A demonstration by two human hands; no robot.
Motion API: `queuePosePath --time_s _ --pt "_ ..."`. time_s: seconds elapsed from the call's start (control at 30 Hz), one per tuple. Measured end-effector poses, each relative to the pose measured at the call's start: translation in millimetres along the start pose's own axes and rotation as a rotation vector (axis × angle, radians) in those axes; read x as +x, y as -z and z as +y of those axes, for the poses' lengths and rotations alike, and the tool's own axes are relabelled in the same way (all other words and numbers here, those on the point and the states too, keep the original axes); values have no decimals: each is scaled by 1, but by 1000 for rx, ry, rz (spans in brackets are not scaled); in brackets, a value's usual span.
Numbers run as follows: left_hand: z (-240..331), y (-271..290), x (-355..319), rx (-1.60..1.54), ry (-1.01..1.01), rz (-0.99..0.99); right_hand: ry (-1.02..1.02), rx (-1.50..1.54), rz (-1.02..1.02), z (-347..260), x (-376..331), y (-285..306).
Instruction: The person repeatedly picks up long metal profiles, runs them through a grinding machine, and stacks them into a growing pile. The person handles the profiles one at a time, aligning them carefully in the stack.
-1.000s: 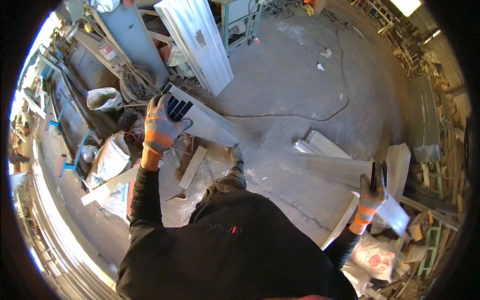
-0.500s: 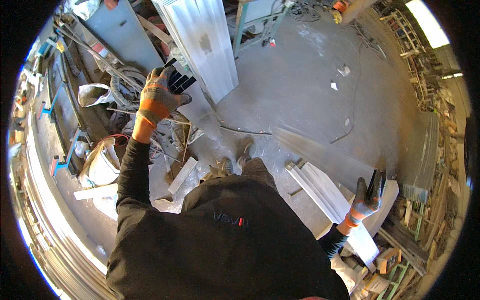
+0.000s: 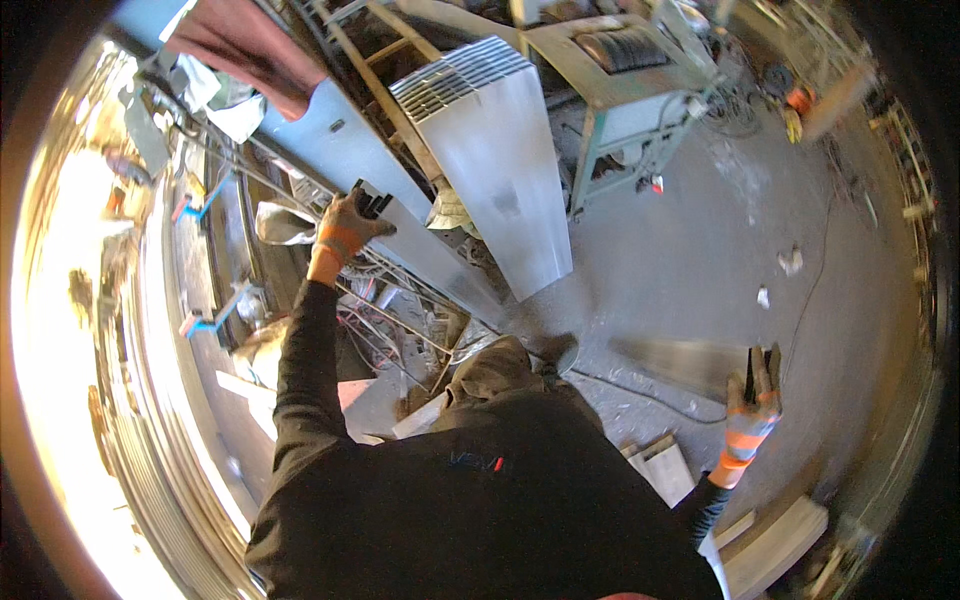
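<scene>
At ten o'clock the left hand (image 3: 350,225) curls its fingers over the upper edge of a long metal sheet (image 3: 400,215). At four o'clock the right hand (image 3: 753,392) hangs flat, fingers together, over bare concrete floor (image 3: 700,260).

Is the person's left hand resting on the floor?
No, the left hand is raised and grips the edge of a long grey metal sheet leaning among the stacked panels.
</scene>
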State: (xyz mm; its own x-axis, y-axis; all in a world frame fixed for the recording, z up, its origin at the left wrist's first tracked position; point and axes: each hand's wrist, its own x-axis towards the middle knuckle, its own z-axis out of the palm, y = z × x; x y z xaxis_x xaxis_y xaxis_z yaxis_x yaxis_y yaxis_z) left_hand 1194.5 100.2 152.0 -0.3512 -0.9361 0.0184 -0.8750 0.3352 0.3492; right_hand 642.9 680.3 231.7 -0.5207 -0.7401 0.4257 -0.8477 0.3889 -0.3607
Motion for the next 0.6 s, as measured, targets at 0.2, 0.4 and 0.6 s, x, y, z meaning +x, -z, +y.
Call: queuePosePath --time_s 0.2,0.4,0.6 --pt "-126 -3 145 -365 148 -137 -95 54 -44 -20 65 -47" --pt "-266 -33 306 241 -126 -370 -114 9 -104 -76 143 -110" --pt "-320 -74 374 664 224 -288 279 116 -368 -170 214 -158"
